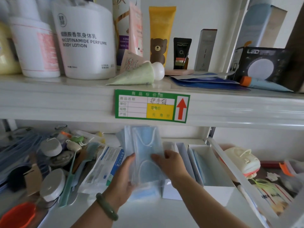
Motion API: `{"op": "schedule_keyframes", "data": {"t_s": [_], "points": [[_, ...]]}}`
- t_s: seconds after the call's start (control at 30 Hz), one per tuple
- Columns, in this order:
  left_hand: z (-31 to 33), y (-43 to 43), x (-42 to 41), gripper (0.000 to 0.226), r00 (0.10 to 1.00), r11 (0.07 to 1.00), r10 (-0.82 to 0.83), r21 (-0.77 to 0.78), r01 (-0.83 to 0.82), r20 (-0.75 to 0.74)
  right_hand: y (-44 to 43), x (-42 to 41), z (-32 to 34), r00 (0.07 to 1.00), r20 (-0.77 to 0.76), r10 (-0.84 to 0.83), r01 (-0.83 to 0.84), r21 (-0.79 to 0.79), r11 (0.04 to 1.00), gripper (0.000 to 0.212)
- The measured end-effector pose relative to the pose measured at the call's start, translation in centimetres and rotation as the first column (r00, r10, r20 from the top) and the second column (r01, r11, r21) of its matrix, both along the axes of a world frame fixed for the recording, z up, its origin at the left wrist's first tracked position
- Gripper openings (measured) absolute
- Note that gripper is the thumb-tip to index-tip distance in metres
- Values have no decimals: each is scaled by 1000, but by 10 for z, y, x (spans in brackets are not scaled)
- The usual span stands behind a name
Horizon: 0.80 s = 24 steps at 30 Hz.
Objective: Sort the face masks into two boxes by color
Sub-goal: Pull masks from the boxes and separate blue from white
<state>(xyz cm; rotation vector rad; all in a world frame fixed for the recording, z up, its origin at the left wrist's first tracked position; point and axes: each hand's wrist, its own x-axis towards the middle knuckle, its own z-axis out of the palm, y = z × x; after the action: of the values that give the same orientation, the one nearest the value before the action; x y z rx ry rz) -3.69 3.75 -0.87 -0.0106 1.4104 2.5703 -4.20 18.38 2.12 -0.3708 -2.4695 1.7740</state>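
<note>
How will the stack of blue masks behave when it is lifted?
The stack of blue masks probably bends and feels light: thin sheets, held by the left hand and right hand. Layers may slide apart, since the edges already fan out. Loose ear loops could snag.

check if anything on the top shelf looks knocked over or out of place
Yes: a green tube with a white round cap lies on its side at the shelf's front edge, while the yellow bear tube behind stands upright.

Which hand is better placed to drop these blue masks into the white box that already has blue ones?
Probably the right hand: it sits on the blue masks beside the white box, while the left hand holds the stack from the far side.
</note>
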Motion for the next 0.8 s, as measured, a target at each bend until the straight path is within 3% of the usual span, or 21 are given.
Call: {"op": "schedule_keyframes", "data": {"t_s": [0.07,0.23,0.43,0.6,0.7,0.8], "points": [[1,-2,-2,18,999,999,2,42,-3,34,8,4,-3,999,-14,-49,47,-102,994,16],[-3,2,-2,22,998,992,39,-114,-45,-58,16,12,-12,990,-50,-128,116,-204,972,11],[1,4,2,60,988,975,58,-206,-88,-146,19,17,-16,997,-37,-73,56,-338,940,18],[6,8,2,35,998,995,61,-86,-59,30,30,17,-21,993,-13,-118,102,-422,901,12],[9,12,4,38,999,985,-21,-170,13,-45,31,20,-18,999,-17,-35,22,-505,863,19],[12,23,7,27,985,971,-97,-232,62,-141,32,20,-17,998,-24,59,-62,-554,830,26]]}}
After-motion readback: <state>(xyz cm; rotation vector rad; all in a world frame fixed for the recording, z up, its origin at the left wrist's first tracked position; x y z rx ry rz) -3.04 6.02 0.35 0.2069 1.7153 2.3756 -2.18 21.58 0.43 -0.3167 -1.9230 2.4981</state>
